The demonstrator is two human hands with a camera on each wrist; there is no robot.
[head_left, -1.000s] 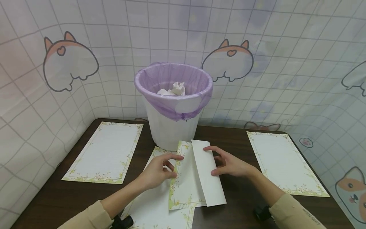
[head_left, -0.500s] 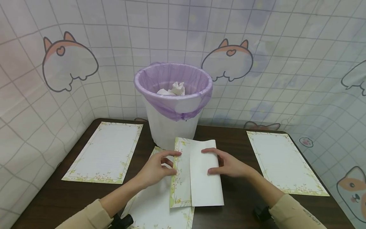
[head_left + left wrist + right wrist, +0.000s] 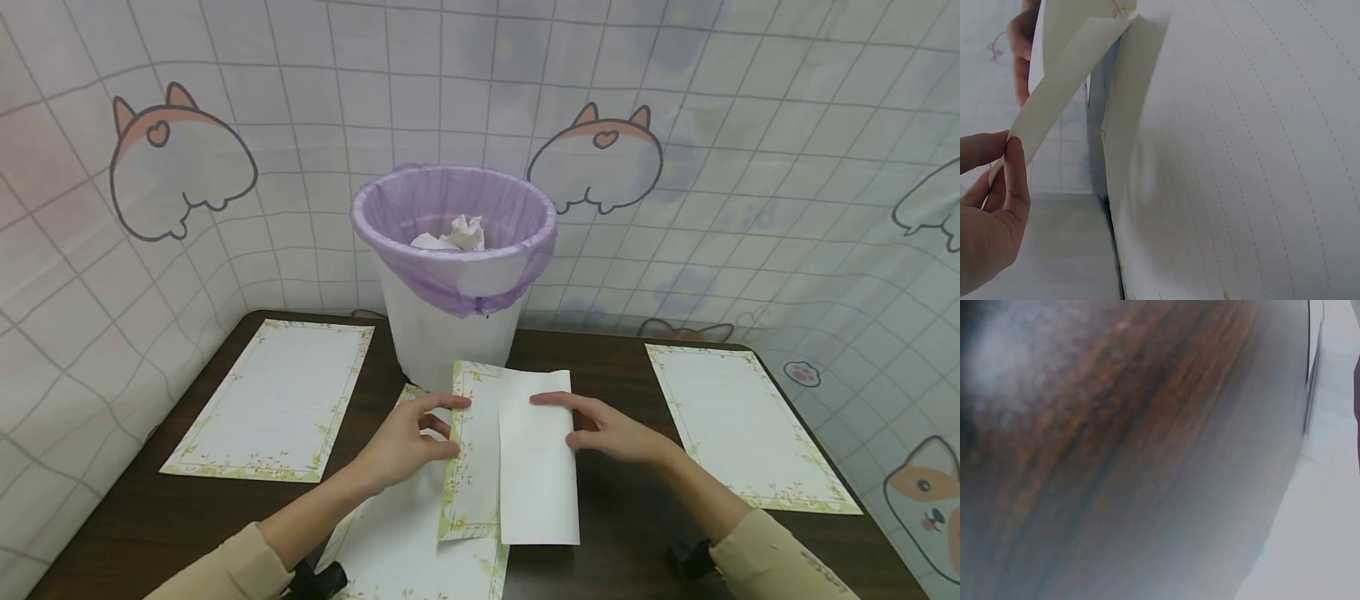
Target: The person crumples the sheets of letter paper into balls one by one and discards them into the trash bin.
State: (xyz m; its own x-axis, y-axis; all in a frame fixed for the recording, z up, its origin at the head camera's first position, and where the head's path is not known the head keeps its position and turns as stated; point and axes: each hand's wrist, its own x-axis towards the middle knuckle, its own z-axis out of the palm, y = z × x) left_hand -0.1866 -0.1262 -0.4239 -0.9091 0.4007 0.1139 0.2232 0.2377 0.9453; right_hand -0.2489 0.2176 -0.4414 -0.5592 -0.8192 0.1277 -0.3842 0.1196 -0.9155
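A sheet of letter paper [image 3: 536,467] with a green floral border is folded over lengthwise, its plain white back covering the right part. My left hand [image 3: 408,442] pinches its bordered left edge between thumb and fingers; the left wrist view shows that edge standing above the lined sheet below. At the right fold, my right hand [image 3: 615,429] holds the paper, index finger across the white flap and thumb at the edge. Under the folded paper lies another bordered sheet [image 3: 420,542]. The right wrist view is mostly blurred brown tabletop, with a sliver of finger [image 3: 1357,400] at its right edge.
Behind the hands stands a white bin [image 3: 450,333] lined with a purple bag [image 3: 375,221], crumpled paper [image 3: 467,233] inside. One bordered sheet [image 3: 277,400] lies at the left of the dark table [image 3: 615,525], another [image 3: 750,425] at the right. A patterned curtain hangs behind.
The white flap has turned to face the camera and looks wider and straighter. My right thumb has shifted to the paper's right edge; my left hand has moved slightly left.
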